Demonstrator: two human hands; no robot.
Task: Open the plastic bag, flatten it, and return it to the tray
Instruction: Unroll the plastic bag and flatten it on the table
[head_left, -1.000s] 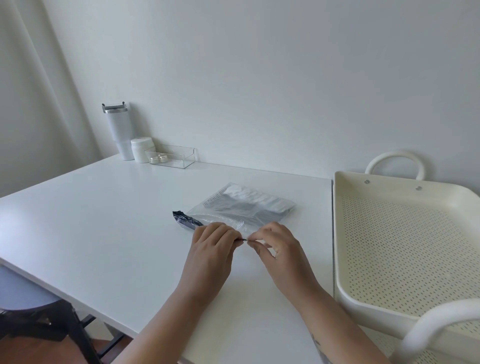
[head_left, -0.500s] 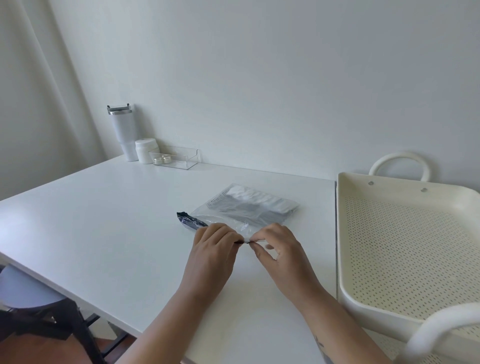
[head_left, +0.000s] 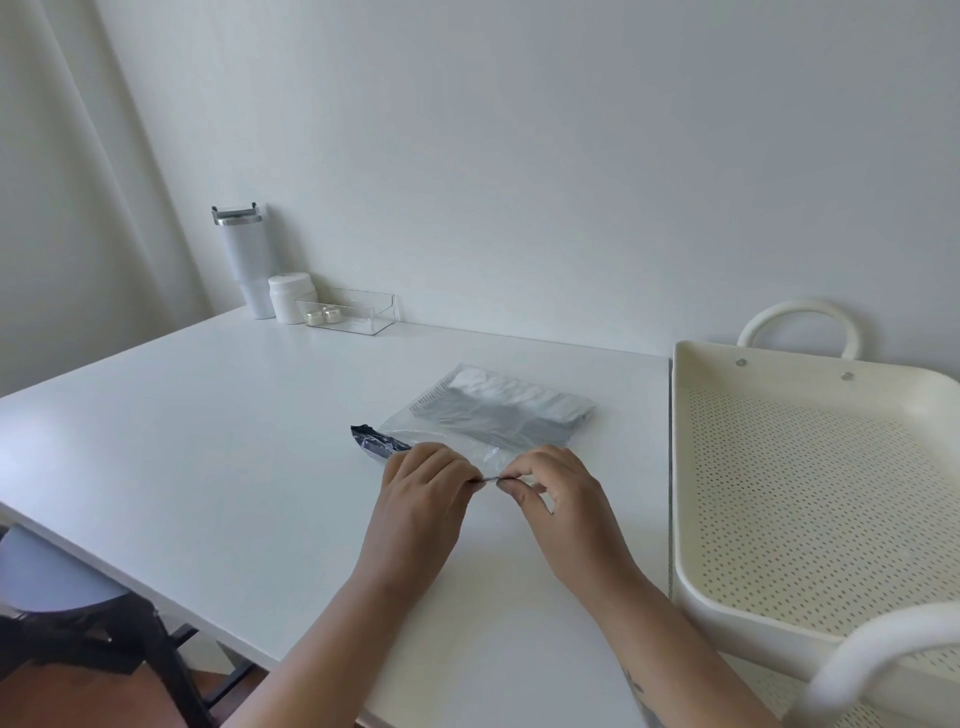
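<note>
White table (head_left: 234, 467) spans the frame. Cream perforated tray (head_left: 810, 478) sits at 3 o'clock, nothing seen in it. Plastic bag (head_left: 498, 410) lies flat on the table at center, well apart from the tray. Its near edge is pinched by left hand (head_left: 421, 499) and right hand (head_left: 561, 504), fingertips almost touching.

Little differs from a second ago. The right hand (head_left: 563, 506) now has its fingers lifted and spread a bit more, thumb and forefinger pinching the near edge of the plastic bag (head_left: 493, 415). The left hand (head_left: 421, 499) sits a touch closer to it, knuckles almost meeting.
</note>
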